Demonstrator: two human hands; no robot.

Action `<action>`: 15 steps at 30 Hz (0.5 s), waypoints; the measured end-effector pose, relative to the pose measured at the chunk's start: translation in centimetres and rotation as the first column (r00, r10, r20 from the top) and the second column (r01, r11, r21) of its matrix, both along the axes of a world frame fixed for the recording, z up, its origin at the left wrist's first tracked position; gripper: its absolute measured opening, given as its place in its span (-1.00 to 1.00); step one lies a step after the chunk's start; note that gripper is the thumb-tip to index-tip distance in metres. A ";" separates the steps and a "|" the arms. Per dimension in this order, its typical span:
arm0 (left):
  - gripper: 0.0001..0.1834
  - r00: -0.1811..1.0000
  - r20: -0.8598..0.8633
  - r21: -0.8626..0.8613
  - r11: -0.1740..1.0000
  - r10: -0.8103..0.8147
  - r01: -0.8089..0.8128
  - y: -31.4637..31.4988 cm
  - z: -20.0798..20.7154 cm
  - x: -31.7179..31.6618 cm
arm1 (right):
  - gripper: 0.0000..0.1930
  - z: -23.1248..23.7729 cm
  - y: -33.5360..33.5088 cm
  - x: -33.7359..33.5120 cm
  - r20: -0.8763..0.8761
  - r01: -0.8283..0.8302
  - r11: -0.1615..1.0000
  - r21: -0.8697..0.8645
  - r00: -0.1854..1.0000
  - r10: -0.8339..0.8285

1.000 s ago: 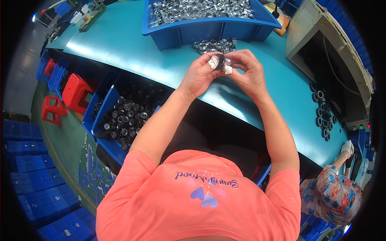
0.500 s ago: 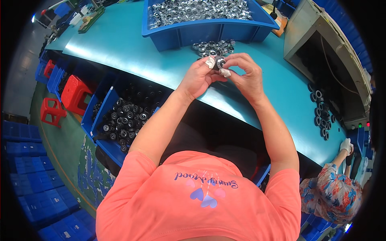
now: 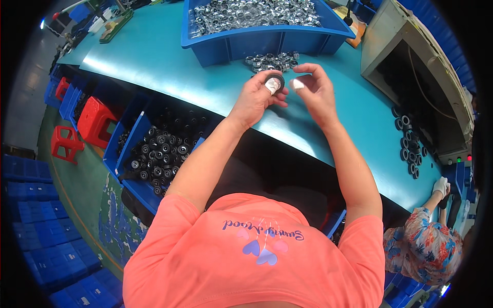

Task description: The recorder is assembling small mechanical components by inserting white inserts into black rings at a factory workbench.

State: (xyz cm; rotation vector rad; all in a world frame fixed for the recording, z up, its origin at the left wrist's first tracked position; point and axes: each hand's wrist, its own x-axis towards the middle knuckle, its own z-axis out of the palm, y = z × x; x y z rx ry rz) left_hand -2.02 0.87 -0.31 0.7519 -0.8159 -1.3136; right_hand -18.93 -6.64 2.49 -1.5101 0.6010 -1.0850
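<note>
My left hand (image 3: 251,100) pinches a black ring (image 3: 281,79) above the turquoise table. Its white-wrapped thumb covers the ring's middle, so I cannot tell what sits inside. To the right, my right hand (image 3: 319,97) is apart from the ring, with a gap between its white-wrapped thumb and its forefinger and nothing visible between them. Just beyond both hands lies a small pile of shiny silver-and-black round parts (image 3: 269,61) on the tabletop.
A blue crate (image 3: 267,38) full of similar parts stands behind the pile. Black rings (image 3: 409,146) lie near a beige machine housing (image 3: 375,51). Below the table edge, a blue bin (image 3: 134,134) holds black wheels. Red stools (image 3: 96,120) stand left; a co-worker's gloved hand (image 3: 440,186) shows right.
My right hand has let go and moved slightly right. The piece in my left hand has turned, and the left thumb now lies across its middle.
</note>
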 end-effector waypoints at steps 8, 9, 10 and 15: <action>-0.75 0.992 0.111 0.011 0.998 0.059 -0.060 0.2 0.4 0.0 | -0.70 -0.6 -0.7 -0.6 -0.276 -0.188 0.979 0.073 0.940 0.201; -0.75 0.987 0.143 0.002 0.997 0.071 -0.072 0.2 0.4 -0.1 | -0.72 -0.6 -0.6 -0.6 -0.272 -0.173 0.985 0.017 0.947 0.171; -0.76 0.981 0.176 -0.008 0.996 0.083 -0.083 0.1 0.3 -0.2 | -0.74 -0.6 -0.4 -0.6 -0.266 -0.156 0.987 -0.040 0.954 0.140; -0.78 0.957 0.239 -0.017 0.986 0.166 -0.167 0.1 0.3 -0.6 | -0.75 -0.9 0.4 -0.3 -0.237 -0.087 0.984 -0.154 0.970 0.048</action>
